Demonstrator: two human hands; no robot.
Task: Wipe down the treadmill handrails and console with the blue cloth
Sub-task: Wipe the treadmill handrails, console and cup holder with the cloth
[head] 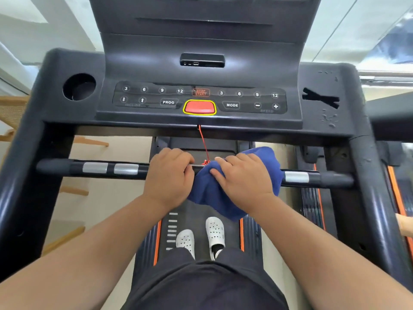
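Note:
A black crossbar handrail [93, 168] with silver sensor patches runs across the treadmill below the console [201, 74]. A blue cloth [207, 193] is draped over the bar just right of its middle. My right hand [243, 180] presses down on the cloth and wraps it around the bar. My left hand [169, 175] grips the bare bar right beside the cloth, at its left edge. The black side handrails [366, 175] slope down on both sides. The console has a button panel [199, 98] with a red stop key [199, 107].
A red safety cord [203, 144] hangs from the console down to the bar between my hands. A round cup holder [79, 86] sits at the console's left. My feet in white clogs [201, 238] stand on the belt. Another treadmill [312, 202] is at right.

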